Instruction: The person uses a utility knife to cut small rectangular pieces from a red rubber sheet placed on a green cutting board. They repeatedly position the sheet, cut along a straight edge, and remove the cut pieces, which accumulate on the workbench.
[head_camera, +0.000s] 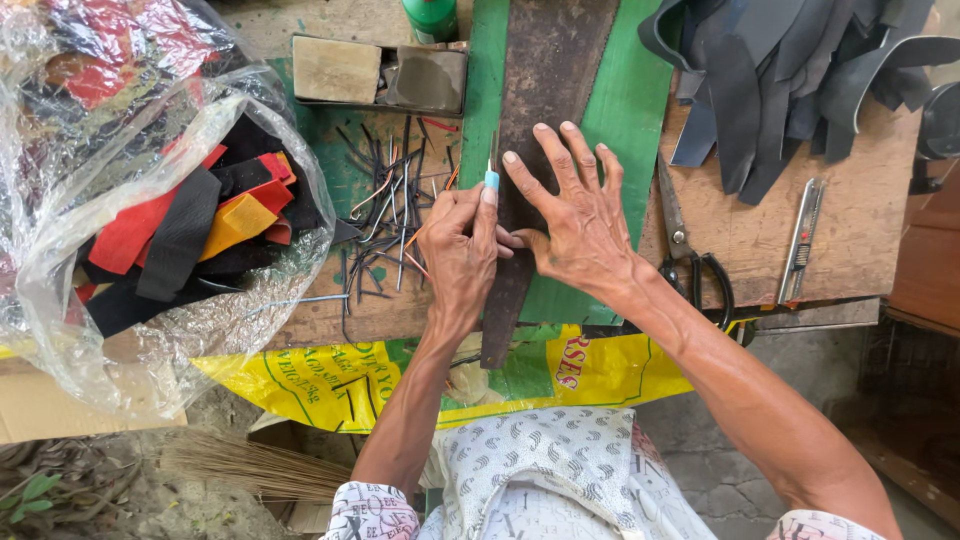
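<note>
Fingers of the right hand (580, 215) splay flat on a dark strip (540, 120); left hand (462, 250) pinches a blue-handled blade (491, 178).

Scissors (690, 262) and a box cutter (801, 240) lie on a wooden bench (860, 240), below a heap of dark strips (790, 70). At left, a clear plastic bag (150, 330) holds red, black and orange strips (190, 235). Thin offcuts (390, 215) litter the bench; a yellow sack (330, 380) hangs from its edge.
</note>
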